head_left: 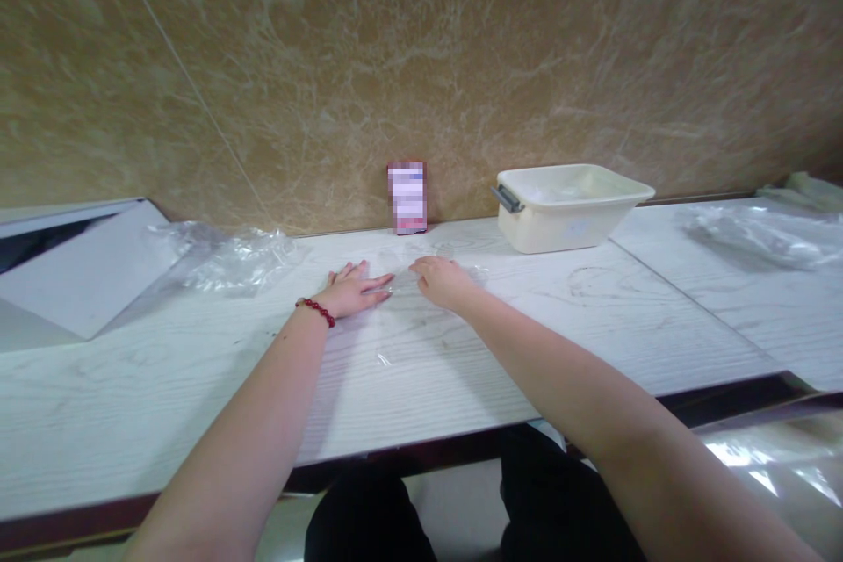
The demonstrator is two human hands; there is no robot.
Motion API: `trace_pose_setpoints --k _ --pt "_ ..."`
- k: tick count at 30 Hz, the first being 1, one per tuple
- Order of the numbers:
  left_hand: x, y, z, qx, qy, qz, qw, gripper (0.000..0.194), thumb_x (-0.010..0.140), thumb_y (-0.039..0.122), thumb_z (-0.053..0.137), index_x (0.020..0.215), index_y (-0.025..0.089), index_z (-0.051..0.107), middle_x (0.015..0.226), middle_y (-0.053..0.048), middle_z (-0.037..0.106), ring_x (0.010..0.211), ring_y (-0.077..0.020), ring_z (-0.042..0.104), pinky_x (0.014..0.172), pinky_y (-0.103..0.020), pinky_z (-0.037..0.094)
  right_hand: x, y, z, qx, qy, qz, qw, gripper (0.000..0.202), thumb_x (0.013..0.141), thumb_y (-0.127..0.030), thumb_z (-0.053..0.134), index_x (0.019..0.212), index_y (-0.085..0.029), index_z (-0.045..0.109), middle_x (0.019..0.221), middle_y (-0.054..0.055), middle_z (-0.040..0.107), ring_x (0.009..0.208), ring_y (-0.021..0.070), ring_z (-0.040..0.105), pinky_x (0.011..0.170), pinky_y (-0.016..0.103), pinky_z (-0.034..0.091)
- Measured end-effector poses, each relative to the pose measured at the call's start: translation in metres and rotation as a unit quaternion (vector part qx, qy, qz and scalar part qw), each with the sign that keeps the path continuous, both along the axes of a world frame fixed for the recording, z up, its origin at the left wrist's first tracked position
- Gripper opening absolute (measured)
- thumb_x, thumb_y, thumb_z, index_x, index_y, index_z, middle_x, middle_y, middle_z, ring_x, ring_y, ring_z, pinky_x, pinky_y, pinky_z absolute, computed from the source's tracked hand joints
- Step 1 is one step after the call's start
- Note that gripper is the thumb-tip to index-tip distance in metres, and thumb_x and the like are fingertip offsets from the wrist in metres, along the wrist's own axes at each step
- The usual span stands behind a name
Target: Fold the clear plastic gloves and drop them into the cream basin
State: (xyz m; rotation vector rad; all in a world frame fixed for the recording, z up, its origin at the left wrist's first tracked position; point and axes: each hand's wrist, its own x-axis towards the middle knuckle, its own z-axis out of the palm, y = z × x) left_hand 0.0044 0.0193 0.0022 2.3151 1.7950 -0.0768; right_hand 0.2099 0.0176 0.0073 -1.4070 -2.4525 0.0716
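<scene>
A thin clear plastic bag [421, 303] lies flat on the white wood-grain table [198, 421] in the middle. My left hand [354, 290], with a red bead bracelet [316, 309] at its wrist, rests palm down with fingers spread at the left side of the plastic. My right hand [443, 279] is over the plastic with its fingers bent together and their tips on or near it. Whether those fingers pinch any film is too small to tell. Behind the hands a phone [409, 198] stands upright against the wall.
A cream bin [559, 224] with a grey handle stands back right. Crumpled clear plastic [243, 259] lies left, beside a white box [85, 272]. More clear plastic [764, 235] is at the far right. A brown marble wall [421, 79] borders the table's back.
</scene>
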Motion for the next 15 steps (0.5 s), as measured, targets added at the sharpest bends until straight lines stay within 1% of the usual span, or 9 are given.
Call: trace_pose_setpoints --k 4,8,12,15 --pt "-0.001 -0.001 0.001 -0.001 -0.001 -0.006 1.000 0.062 0.067 0.069 0.024 0.121 0.040 0.034 0.138 -0.004 0.016 0.124 -0.0352 0.007 0.092 -0.055 0.008 0.000 0.000 -0.001 -0.014 -0.026 -0.007 1.000 0.039 0.076 -0.016 0.034 0.111 -0.020 0.049 0.115 0.005 0.050 0.105 0.0182 0.043 0.083 0.034 0.035" --pt "0.000 -0.002 0.002 -0.005 0.013 -0.007 1.000 0.064 0.065 0.071 0.022 0.121 0.041 0.033 0.139 -0.003 0.013 0.124 -0.0349 0.007 0.092 -0.054 0.008 0.001 -0.003 0.003 -0.035 -0.070 0.003 0.997 0.038 0.077 -0.017 0.032 0.110 -0.024 0.050 0.116 0.004 0.050 0.108 0.0199 0.041 0.082 0.038 0.034" --pt "0.001 -0.003 0.005 -0.007 0.031 -0.003 1.000 0.066 0.064 0.073 0.020 0.122 0.042 0.029 0.139 -0.001 0.013 0.124 -0.0337 0.007 0.093 -0.054 0.008 0.001 -0.007 0.008 -0.051 -0.099 -0.005 0.994 0.037 0.077 -0.017 0.031 0.106 -0.025 0.052 0.111 0.004 0.054 0.105 0.0211 0.044 0.079 0.039 0.035" --pt "0.001 -0.004 0.006 -0.006 0.041 0.006 0.999 0.067 0.064 0.073 0.019 0.122 0.042 0.028 0.139 -0.001 0.013 0.124 -0.0337 0.006 0.093 -0.054 0.009 0.000 -0.009 0.009 -0.050 -0.103 -0.013 0.993 0.037 0.077 -0.018 0.031 0.107 -0.025 0.051 0.113 0.004 0.053 0.103 0.0209 0.045 0.079 0.039 0.035"
